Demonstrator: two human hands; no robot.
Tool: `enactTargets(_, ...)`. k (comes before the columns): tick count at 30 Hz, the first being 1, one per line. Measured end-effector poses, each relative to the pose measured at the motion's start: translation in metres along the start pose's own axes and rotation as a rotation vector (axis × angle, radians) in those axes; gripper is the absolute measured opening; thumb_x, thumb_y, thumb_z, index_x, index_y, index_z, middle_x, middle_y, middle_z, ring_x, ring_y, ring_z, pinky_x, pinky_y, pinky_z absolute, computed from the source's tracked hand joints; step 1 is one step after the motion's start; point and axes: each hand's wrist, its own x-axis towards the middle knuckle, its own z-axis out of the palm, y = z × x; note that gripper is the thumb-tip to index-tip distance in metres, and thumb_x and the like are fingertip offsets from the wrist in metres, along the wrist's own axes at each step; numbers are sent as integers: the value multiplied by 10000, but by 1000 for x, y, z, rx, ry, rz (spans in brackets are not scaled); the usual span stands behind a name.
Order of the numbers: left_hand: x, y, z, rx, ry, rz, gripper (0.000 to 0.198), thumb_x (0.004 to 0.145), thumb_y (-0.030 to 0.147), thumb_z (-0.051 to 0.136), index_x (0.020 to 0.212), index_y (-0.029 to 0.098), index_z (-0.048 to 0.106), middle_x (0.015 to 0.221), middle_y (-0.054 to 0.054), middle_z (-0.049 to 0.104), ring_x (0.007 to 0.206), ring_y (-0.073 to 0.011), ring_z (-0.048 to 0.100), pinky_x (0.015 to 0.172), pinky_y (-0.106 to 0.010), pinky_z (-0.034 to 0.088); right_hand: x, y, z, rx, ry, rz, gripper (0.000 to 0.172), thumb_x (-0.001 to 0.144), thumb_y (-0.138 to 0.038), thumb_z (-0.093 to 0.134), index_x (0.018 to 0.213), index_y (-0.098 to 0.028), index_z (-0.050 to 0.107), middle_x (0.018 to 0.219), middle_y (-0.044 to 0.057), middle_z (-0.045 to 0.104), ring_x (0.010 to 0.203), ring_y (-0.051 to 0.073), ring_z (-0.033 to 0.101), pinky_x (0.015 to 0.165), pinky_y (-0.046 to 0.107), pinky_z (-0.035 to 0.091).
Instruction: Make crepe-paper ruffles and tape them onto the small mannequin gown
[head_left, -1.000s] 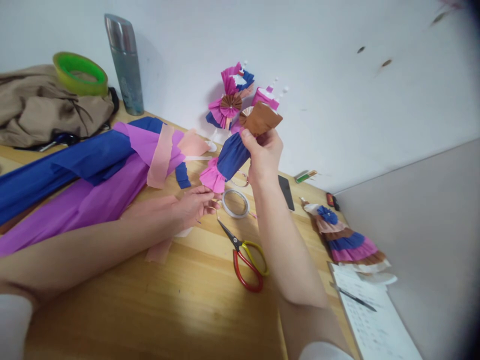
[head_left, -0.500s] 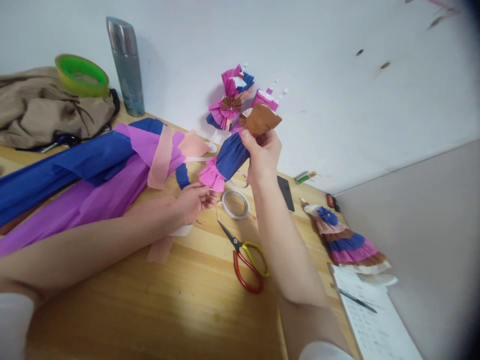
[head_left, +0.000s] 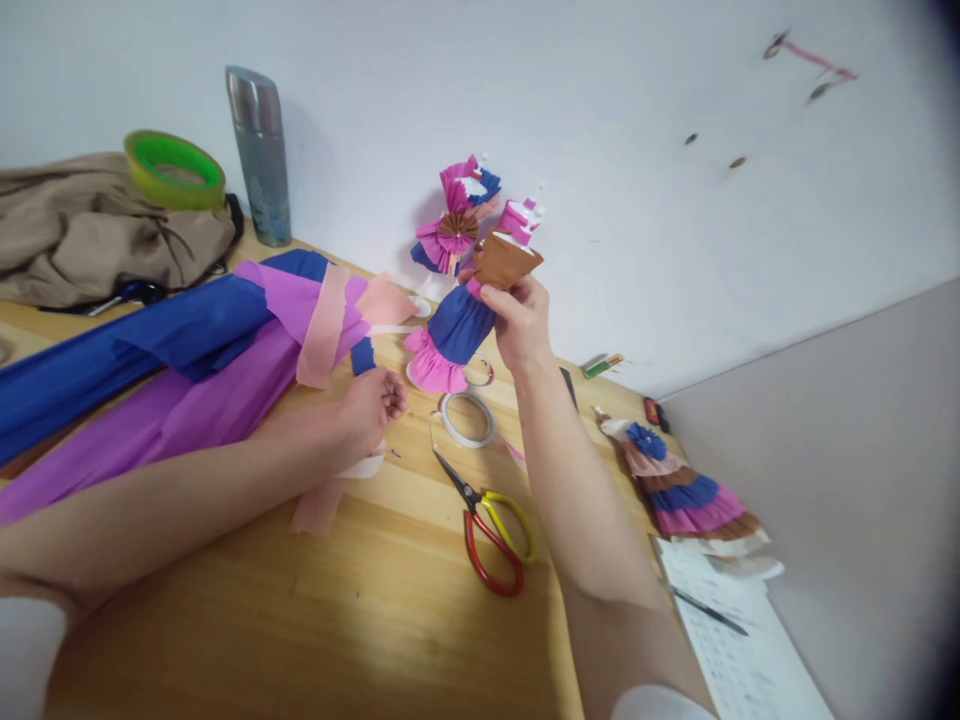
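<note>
In my right hand (head_left: 521, 315) is a crepe-paper doll (head_left: 461, 325), gripped at its waist between thumb and fingers. It has a blue skirt with a pink frilled hem and a brown piece at the top, and it is raised above the table. My left hand (head_left: 379, 405) is apart from the doll, lower and to its left, with the fingers curled in and nothing visible in them. Below the doll lies a roll of white tape (head_left: 447, 425). Scissors (head_left: 471, 495) with red and yellow handles rest nearer to me.
Blue crepe paper (head_left: 187, 310) and purple crepe paper (head_left: 217, 400) spread over the left side. A flask (head_left: 262, 170) and green tape (head_left: 135, 175) on brown cloth (head_left: 97, 235) are behind. Another paper doll (head_left: 454, 225) stands by the wall. A layered paper dress (head_left: 690, 490) lies right, near written sheets (head_left: 720, 600).
My left hand has let go of the doll's pink hem and drawn back to the left, its fingers curling. The right hand has turned the doll more upright.
</note>
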Motion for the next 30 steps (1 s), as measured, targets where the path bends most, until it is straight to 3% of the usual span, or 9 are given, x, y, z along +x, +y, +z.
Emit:
enactTargets(3, -4, 1, 2, 78, 6, -2, 284, 973, 384, 579, 1083, 128, 628, 960, -52, 660, 757, -139, 633, 663, -295, 561, 1, 0, 3, -23, -25, -3, 211, 643, -282, 709, 842, -211, 714, 872, 35, 770, 871, 244, 699, 828, 388, 549)
enactTargets(6, -5, 5, 6, 135, -9, 91, 282, 983, 306, 488, 767, 145, 571, 644, 13, 572, 459, -78, 479, 427, -202, 366, 1, 0, 6, -88, -35, 3, 250, 639, -317, 646, 860, -205, 681, 921, 61, 770, 915, 265, 703, 824, 409, 558)
enactTargets(8, -5, 8, 7, 164, -17, 191, 294, 935, 256, 465, 655, 174, 500, 555, 22, 533, 379, -72, 426, 374, -209, 267, 1, 1, 5, -137, -38, 26, 292, 645, -367, 619, 889, -210, 654, 971, 75, 766, 961, 273, 699, 840, 415, 558)
enactTargets(13, -7, 12, 5, 270, -57, 414, 230, 853, 275, 523, 642, 184, 525, 583, 15, 565, 400, -77, 468, 383, -209, 278, -3, 6, 0, -180, 21, 10, 427, 660, -487, 693, 984, -218, 625, 1034, 74, 744, 981, 249, 684, 895, 387, 539)
enactTargets(21, -1, 12, -3, 467, -78, 619, 250, 903, 259, 532, 672, 174, 569, 632, 20, 563, 458, -55, 475, 446, -187, 307, -21, 10, -17, -162, 36, 9, 605, 675, -641, 726, 1094, -217, 617, 1238, 108, 689, 1154, 252, 635, 945, 388, 520)
enactTargets(25, 18, 13, -9, 496, 5, 628, 235, 908, 260, 494, 690, 184, 544, 622, 23, 551, 427, -60, 466, 412, -198, 268, -48, 12, -35, -369, 109, 190, 491, 752, -561, 659, 1089, -208, 610, 1108, 97, 719, 946, 214, 689, 763, 354, 550)
enactTargets(28, 25, 13, -11, 522, 33, 618, 208, 897, 259, 478, 709, 192, 536, 632, 18, 552, 427, -73, 476, 405, -205, 276, -81, 9, -42, -540, -40, 335, 333, 776, -437, 619, 964, -165, 657, 841, 69, 733, 687, 177, 666, 633, 313, 519)
enactTargets(30, 23, 13, -11, 556, 21, 626, 211, 898, 256, 460, 710, 195, 533, 638, 14, 550, 435, -80, 475, 415, -212, 283, -104, 5, -41, -596, -136, 377, 227, 763, -340, 626, 879, -155, 688, 739, 44, 713, 623, 160, 633, 612, 295, 494)
